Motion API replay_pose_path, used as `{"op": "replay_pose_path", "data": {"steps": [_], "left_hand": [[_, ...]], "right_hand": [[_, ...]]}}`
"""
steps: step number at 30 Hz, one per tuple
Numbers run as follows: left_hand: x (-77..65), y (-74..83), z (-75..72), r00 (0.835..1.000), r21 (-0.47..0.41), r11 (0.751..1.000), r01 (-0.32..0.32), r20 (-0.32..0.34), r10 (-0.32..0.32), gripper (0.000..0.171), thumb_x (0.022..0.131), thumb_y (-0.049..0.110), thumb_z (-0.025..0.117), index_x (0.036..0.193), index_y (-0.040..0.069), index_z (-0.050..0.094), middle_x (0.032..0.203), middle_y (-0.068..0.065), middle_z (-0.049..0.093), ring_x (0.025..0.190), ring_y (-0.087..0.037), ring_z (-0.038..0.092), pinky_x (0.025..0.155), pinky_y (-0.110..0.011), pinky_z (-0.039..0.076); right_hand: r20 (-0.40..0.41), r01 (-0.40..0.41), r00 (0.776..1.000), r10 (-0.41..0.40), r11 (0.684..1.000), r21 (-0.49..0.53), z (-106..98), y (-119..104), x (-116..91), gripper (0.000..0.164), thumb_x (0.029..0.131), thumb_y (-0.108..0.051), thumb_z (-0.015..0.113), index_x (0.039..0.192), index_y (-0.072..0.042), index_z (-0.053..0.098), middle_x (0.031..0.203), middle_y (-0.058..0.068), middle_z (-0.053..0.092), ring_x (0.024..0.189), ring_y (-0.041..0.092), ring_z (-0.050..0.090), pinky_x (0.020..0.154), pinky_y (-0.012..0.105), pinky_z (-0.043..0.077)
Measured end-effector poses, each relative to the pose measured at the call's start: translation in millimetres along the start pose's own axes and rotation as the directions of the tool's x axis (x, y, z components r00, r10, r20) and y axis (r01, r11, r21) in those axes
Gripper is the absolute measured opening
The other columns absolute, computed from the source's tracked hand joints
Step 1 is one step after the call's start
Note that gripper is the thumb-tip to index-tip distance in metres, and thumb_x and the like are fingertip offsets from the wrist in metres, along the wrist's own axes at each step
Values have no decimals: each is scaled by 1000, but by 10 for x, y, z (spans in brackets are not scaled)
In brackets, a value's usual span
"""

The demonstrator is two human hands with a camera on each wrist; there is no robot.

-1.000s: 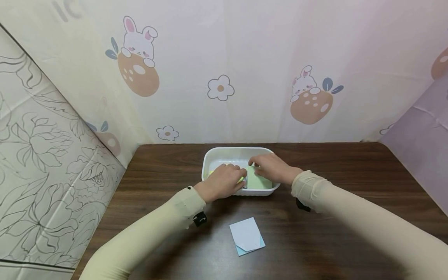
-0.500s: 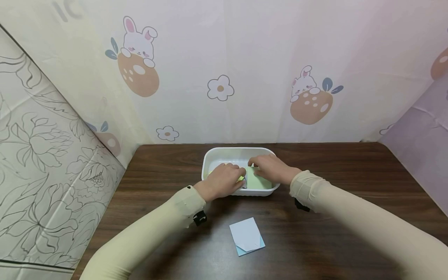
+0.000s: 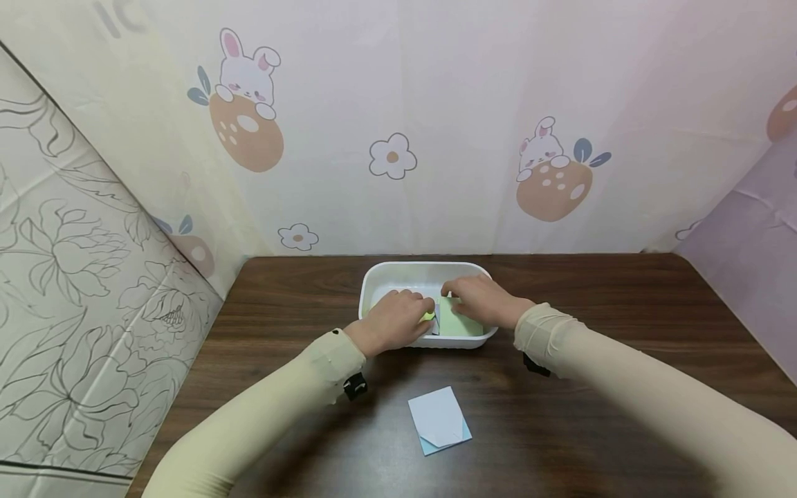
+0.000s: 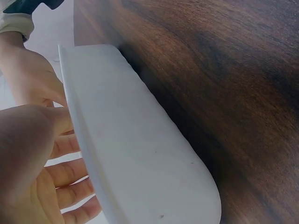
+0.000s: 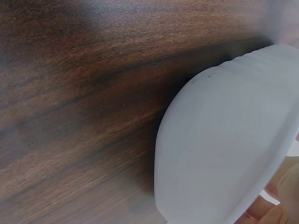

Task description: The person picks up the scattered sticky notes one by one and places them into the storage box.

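Both hands reach into a white plastic tray [image 3: 395,268] on the table. My right hand [image 3: 482,301] holds a pale green note pad [image 3: 459,324] at its far edge, in the tray's right part. My left hand [image 3: 395,319] bends over the tray's left front; a bit of yellow-green paper [image 3: 428,316] shows at its fingertips. Whether it grips that paper is hidden. A whitish edge [image 3: 436,325] stands beside the green pad. From the left wrist, the tray's outer wall [image 4: 126,140] hides the tray's contents; from the right wrist, the wall [image 5: 219,144] covers most of the right fingers.
A white and light-blue paper pad [image 3: 439,420] with a folded corner lies on the brown wooden table [image 3: 623,290] in front of the tray. A printed curtain [image 3: 461,124] closes off the back, and a floral sheet [image 3: 75,277] hangs at the left.
My left hand has shifted very slightly to the left, and slightly more of the whitish edge beside the green pad shows. The right hand keeps its place.
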State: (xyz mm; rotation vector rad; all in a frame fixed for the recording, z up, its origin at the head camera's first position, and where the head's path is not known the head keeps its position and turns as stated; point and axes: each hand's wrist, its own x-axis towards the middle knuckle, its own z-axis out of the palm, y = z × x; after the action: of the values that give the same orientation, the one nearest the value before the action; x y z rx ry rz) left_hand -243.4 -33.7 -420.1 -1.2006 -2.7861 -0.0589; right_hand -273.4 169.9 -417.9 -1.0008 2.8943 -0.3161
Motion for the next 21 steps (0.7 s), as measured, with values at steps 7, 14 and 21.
{"op": "replay_pose_path", "data": {"steps": [7, 14, 21], "left_hand": [[-2, -11, 16, 1000, -7, 1000, 2, -1, -2, 25, 91, 32, 55, 105, 14, 65, 88, 1, 65, 83, -19, 61, 71, -36, 46], [-3, -20, 22, 1000, -2, 1000, 5, 1, -5, 25, 90, 32, 55, 104, 15, 65, 88, 1, 65, 83, -19, 61, 70, -36, 46], [-2, -39, 33, 1000, -4, 1000, 7, -3, -7, 25, 91, 32, 55, 105, 14, 65, 89, 0, 66, 83, -19, 62, 70, -36, 47]], "right_hand": [[3, -6, 1000, 6, 1000, -5, 1, -9, -8, 30, 81, -15, 69, 109, -6, 66, 101, 4, 68, 91, 17, 59, 81, 45, 45], [17, -8, 1000, 8, 1000, -7, 16, -5, 5, 30, 81, -16, 69, 109, -6, 66, 101, 4, 68, 93, 18, 60, 81, 45, 45], [24, -7, 1000, 7, 1000, -4, 12, -26, 11, 31, 81, -17, 69, 110, -6, 66, 100, 4, 68, 95, 19, 60, 82, 45, 45]]}}
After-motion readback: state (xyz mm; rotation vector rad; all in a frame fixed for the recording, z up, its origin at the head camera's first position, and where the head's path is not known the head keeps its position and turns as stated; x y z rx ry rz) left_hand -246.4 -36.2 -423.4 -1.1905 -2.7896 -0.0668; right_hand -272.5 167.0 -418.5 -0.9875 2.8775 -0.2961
